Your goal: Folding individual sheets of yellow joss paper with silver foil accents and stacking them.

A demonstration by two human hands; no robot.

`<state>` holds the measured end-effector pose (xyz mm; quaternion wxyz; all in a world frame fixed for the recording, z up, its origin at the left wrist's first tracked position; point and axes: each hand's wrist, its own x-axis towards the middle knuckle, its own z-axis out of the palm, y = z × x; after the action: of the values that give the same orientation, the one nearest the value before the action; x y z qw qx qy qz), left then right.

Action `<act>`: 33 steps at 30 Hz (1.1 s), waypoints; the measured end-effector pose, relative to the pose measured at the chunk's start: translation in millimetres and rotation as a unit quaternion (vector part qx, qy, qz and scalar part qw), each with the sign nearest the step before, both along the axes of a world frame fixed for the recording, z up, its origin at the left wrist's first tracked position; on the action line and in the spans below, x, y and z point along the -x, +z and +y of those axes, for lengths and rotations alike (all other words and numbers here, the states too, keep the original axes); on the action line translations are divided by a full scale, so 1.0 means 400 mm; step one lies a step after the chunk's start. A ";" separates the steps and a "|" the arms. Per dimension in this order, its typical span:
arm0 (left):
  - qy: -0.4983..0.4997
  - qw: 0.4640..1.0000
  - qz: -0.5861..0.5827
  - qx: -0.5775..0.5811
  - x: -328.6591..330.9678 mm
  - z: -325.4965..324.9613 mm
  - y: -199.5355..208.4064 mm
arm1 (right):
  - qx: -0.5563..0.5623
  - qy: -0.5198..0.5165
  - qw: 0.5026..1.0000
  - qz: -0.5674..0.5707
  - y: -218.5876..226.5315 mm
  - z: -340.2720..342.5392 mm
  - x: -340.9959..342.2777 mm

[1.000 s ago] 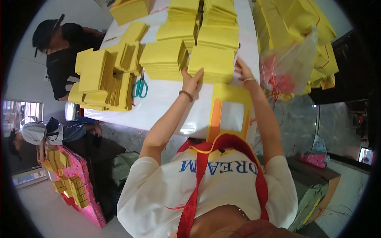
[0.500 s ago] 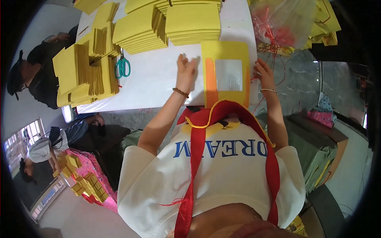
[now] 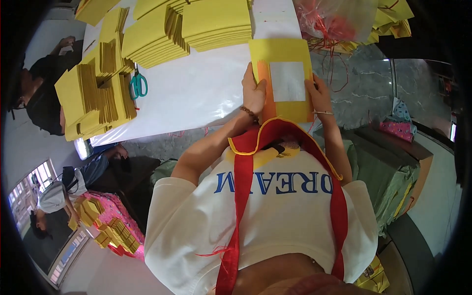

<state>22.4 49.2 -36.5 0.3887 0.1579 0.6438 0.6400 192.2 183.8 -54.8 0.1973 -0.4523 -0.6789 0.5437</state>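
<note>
Each partly hidden at its edges, my left grip (image 3: 254, 94) and right grip (image 3: 320, 96), apart from it half a second ago, now hold the silver-patched yellow paper (image 3: 288, 81), upper frame, right of centre.

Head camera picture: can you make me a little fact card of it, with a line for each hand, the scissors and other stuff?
Left hand: grips the left edge of the yellow piece
Right hand: grips its right edge
Yellow piece: has an orange strip and silver panel
Scissors: teal handles, beside folded yellow stacks
Table: white
See-through bag: red stuff inside
Another person: dark top, at the picture's left
</note>
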 end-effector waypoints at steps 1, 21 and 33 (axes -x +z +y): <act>0.009 0.998 0.065 -0.025 0.001 0.010 -0.016 | 0.003 0.001 1.000 -0.002 0.003 0.007 0.005; 0.066 0.905 0.421 0.016 -0.011 -0.031 -0.026 | -0.127 -0.041 0.990 0.036 0.047 -0.005 -0.014; -0.288 0.697 0.649 -0.099 -0.042 -0.148 0.047 | -0.364 0.239 0.897 -0.070 0.063 -0.029 -0.080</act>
<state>39.2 -10.1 -17.9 0.0223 0.7493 0.5921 0.2956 224.3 172.3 -29.4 0.1643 -0.2095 -0.9292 0.2563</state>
